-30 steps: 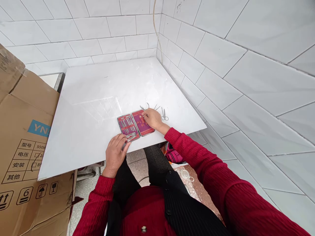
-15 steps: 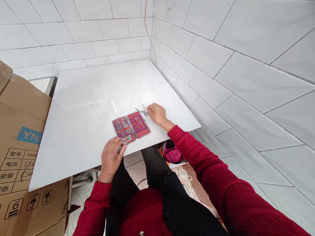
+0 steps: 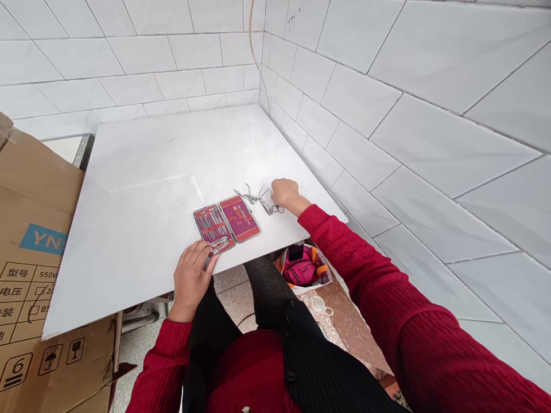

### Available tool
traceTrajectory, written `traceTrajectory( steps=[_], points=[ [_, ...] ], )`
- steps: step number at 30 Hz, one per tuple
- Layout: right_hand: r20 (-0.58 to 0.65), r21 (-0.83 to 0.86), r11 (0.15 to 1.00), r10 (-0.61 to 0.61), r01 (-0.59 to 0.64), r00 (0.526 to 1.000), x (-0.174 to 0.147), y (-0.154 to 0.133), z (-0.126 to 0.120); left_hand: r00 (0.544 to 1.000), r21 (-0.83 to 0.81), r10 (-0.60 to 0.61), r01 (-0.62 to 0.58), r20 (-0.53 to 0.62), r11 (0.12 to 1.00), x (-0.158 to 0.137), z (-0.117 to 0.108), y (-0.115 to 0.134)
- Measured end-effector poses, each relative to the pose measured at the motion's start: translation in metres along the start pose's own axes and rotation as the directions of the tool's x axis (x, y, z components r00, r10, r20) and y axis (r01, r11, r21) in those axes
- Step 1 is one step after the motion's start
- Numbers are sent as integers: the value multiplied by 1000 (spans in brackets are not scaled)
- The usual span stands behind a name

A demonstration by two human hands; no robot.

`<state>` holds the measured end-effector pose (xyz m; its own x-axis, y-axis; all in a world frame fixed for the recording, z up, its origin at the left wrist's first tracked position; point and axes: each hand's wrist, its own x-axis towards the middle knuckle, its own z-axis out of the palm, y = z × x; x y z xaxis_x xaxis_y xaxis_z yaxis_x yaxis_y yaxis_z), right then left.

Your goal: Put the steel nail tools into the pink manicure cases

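Observation:
An open manicure case (image 3: 247,234) with a red and purple lining lies near the table's front edge, several slim metal tools strapped inside. At its near left corner, my left hand (image 3: 191,275) grips the case, with fingertips beside a silver nail clipper (image 3: 220,245). To the right of the case my right hand (image 3: 286,194) is closed, knuckles up, over the table; its fingertips are hidden. Beside it lie a second nail clipper (image 3: 266,207), small scissors (image 3: 278,209) with ring handles partly under the hand, cuticle nippers (image 3: 247,197) and thin metal tools.
The white tabletop (image 3: 142,149) reaches back to tiled walls (image 3: 379,126) behind and on the right. A large cardboard box (image 3: 38,201) stands against the left side. Below the front edge, a bag with pink contents (image 3: 303,267) sits by my legs.
My right hand has moved right, away from the nippers. The second clipper, scissors and thin tools now show where the hand was. My left hand stays at the case.

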<state>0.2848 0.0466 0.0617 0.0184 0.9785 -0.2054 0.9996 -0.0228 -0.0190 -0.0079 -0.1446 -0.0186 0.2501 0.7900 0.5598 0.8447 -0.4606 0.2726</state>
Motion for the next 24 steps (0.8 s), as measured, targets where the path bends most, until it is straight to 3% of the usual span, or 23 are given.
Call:
traceTrajectory(
  steps=[7,13,18,24],
  points=[
    [105,0,999,41,-41,994,12,-3,-7,1000,12,13,-13,-8,1000,-1,0,0],
    [123,155,986,34,-53,992,8,4,-5,1000,-3,-5,5,-2,1000,0,-1,2],
    [61,319,948,-13,-7,998,2,0,-9,1000,-5,-5,5,-3,1000,1,-2,3],
    [-86,251,965,-49,69,995,5,-10,-6,1000,1,3,-3,-13,1000,0,-2,3]
  ],
)
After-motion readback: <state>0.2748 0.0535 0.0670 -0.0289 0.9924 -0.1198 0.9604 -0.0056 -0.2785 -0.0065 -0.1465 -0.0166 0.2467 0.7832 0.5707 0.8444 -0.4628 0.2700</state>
